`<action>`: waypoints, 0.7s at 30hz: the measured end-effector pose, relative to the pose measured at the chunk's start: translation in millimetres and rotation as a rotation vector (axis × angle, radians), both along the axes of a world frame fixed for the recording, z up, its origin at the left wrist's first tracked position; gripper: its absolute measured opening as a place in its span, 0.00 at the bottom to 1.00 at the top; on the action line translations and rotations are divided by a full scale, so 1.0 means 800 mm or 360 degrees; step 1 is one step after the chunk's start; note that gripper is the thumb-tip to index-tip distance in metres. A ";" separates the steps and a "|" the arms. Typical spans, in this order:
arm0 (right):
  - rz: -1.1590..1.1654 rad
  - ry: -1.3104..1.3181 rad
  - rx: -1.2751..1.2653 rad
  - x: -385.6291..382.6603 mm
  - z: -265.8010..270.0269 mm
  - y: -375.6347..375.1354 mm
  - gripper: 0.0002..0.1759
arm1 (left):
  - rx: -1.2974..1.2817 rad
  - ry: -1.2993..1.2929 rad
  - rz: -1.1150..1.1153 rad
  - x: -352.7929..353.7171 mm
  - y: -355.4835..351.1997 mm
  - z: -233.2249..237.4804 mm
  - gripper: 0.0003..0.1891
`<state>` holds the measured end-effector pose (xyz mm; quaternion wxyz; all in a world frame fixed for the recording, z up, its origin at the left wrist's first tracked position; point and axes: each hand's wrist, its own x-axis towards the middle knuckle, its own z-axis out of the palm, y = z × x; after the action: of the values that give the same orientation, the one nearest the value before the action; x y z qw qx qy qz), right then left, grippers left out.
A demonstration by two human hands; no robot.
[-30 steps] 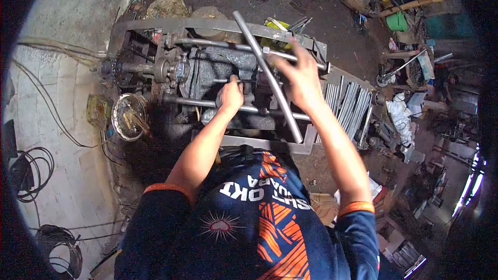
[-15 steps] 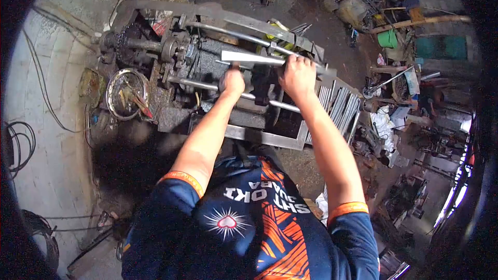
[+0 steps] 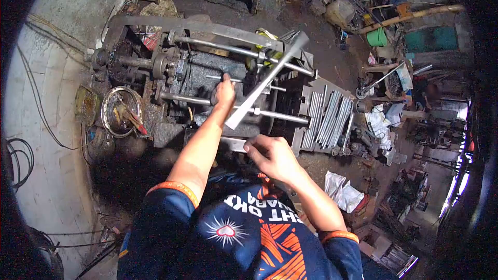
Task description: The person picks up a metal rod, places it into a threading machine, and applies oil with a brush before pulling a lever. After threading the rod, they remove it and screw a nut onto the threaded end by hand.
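My left hand (image 3: 224,93) is closed over the bed of a greasy machine, its fingers at a thin metal rod (image 3: 212,77) that pokes out past them. Just right of it a long flat metal lever (image 3: 265,83), smeared by motion, slants across the machine's two round rails (image 3: 282,115). My right hand (image 3: 275,158) hangs near the machine's front edge, apart from the lever. Its fingers are loosely bent, with the thumb held away and nothing seen in them.
Several metal rods (image 3: 329,119) lie side by side on the machine's right end. A round bucket (image 3: 122,111) with tools in it stands at the left, by the wall. White sacking (image 3: 342,192) lies on the floor to the right. A green bucket (image 3: 377,37) sits farther back.
The lever has swung from nearly level to a steep slant. My right hand has left its right end and come down toward my body. My left hand stays by the rod.
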<state>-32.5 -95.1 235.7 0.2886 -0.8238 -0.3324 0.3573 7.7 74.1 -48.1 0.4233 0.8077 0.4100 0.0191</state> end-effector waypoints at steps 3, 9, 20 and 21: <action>-0.0100 0.0001 0.0176 0.015 0.001 -0.001 0.10 | 0.0157 -0.0030 -0.0083 -0.008 -0.006 0.005 0.14; -0.0284 -0.0508 0.0237 0.076 -0.037 -0.016 0.09 | 0.0130 0.0121 -0.0019 -0.005 -0.008 0.018 0.13; 0.0050 -0.0609 0.0175 0.166 -0.065 -0.024 0.15 | -0.0245 -0.0638 0.0480 -0.013 -0.091 0.085 0.24; 0.0045 -0.0611 0.0360 0.173 -0.069 -0.023 0.15 | -0.0362 -0.1009 0.0630 -0.013 -0.123 0.076 0.21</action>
<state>106.2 -113.2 180.5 0.3055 -0.8343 -0.4308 0.1584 -2.6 -24.6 12.5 0.6040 0.6150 0.4061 0.3034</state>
